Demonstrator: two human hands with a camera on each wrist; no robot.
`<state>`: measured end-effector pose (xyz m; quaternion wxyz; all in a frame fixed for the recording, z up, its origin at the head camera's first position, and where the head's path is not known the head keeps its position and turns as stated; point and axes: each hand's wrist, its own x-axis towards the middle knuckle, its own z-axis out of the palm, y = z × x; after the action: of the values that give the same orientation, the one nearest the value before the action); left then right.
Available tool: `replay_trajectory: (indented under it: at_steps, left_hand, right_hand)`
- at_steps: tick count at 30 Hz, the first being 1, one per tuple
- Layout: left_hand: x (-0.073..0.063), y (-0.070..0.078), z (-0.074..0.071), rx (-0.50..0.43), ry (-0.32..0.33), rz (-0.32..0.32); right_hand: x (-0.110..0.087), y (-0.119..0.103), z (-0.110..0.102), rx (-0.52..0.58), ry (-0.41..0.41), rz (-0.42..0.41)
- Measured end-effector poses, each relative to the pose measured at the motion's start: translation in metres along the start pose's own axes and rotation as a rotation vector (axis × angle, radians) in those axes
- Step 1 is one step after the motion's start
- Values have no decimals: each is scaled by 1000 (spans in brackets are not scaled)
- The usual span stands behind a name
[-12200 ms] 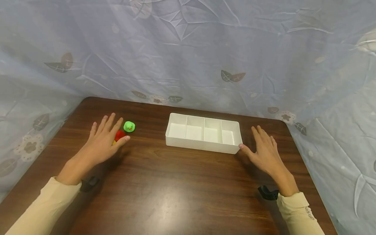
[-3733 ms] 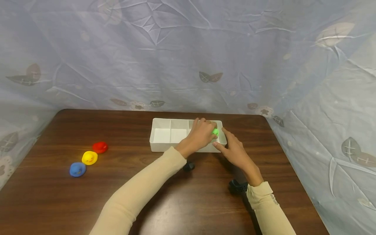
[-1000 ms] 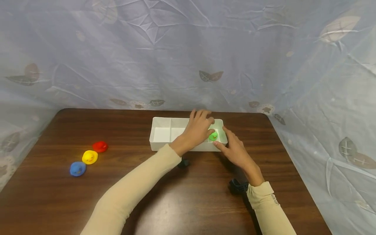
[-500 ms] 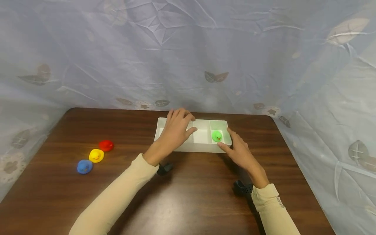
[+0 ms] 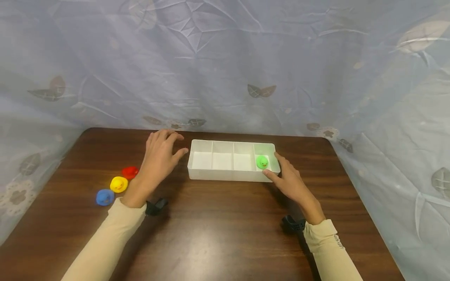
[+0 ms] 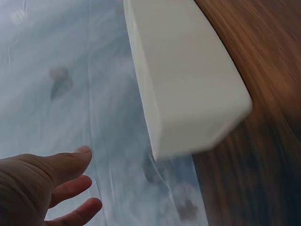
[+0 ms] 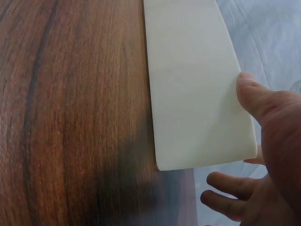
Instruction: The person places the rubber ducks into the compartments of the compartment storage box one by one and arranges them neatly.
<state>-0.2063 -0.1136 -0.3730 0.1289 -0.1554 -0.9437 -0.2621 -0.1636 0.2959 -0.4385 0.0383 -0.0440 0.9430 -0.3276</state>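
Note:
A white tray [image 5: 232, 175] with several compartments stands on the brown table. In its rightmost compartment sits a green rubber duck [image 5: 262, 162]. My right hand [image 5: 291, 183] rests at the tray's right end, its thumb [image 7: 251, 92] touching the near rim and its other fingers loosely extended by the end wall. To the left of the tray, my left hand [image 5: 156, 160] hovers with nothing in it, fingers relaxed and thumb spread. Closest to it is a red rubber duck [image 5: 129, 172], partly beside the wrist, then a yellow rubber duck [image 5: 118, 184] and a blue rubber duck [image 5: 105, 197].
Wooden table top [image 5: 225, 218] extends in front of the tray. A patterned grey-blue curtain [image 5: 218, 70] hangs along the back and both sides of the table. A dark band [image 5: 156, 206] is at the left wrist, another dark band [image 5: 293, 224] at the right.
My left hand has let go of the green duck in the rightmost compartment and moved left, off the tray, towards the other ducks. My right hand has stayed at the tray's right end.

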Motion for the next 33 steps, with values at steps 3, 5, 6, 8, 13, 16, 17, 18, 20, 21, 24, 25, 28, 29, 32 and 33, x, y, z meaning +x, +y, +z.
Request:
replay_trajectory:
  at_steps: [3,5,6,8,13,16,17,18,20,21,24,25,28,29,32,33]
  left_hand:
    - [-7,-17,-10,25,14,-25]
    - [-11,-27,-16,45,17,-38]
    - [-13,-31,-20,53,20,-43]
    - [-17,-39,-26,62,17,-60]
    - [-28,-55,-40,68,4,-107]
    - [-35,-66,-48,70,3,-141]
    - [-38,-70,-49,69,-2,-155]
    - [-41,-73,-51,68,-8,-170]
    - [-46,-80,-53,74,-27,-204]
    - [-48,-83,-54,77,-34,-219]
    - [-55,-92,-54,96,-57,-261]
    - [-57,-95,-54,104,-70,-274]
    - [-62,-102,-52,132,-124,-310]
    - [-63,-104,-51,137,-143,-322]
    - [-68,-111,-50,135,-197,-365]
    - [-70,-113,-49,130,-208,-380]
  right_hand:
    - [0,0,-2,-3,-3,-1]
    - [0,0,-2,-4,-4,-1]
    - [0,0,-3,-3,-6,0]
    - [0,0,-3,-1,-5,1]
    - [0,-1,-4,0,-5,4]
    - [0,-1,-3,3,-7,3]
    - [0,-1,-3,3,-8,2]
    - [0,-1,-3,3,-9,2]
    - [0,-1,-2,4,-12,1]
    - [0,-1,-2,5,-13,2]
    - [0,-1,-3,10,-16,4]
    - [0,-2,-3,9,-17,4]
    - [0,-2,-3,11,-16,6]
    - [0,-2,-3,12,-14,7]
    - [1,-2,-2,9,-13,0]
    - [2,-2,-1,9,-15,-5]
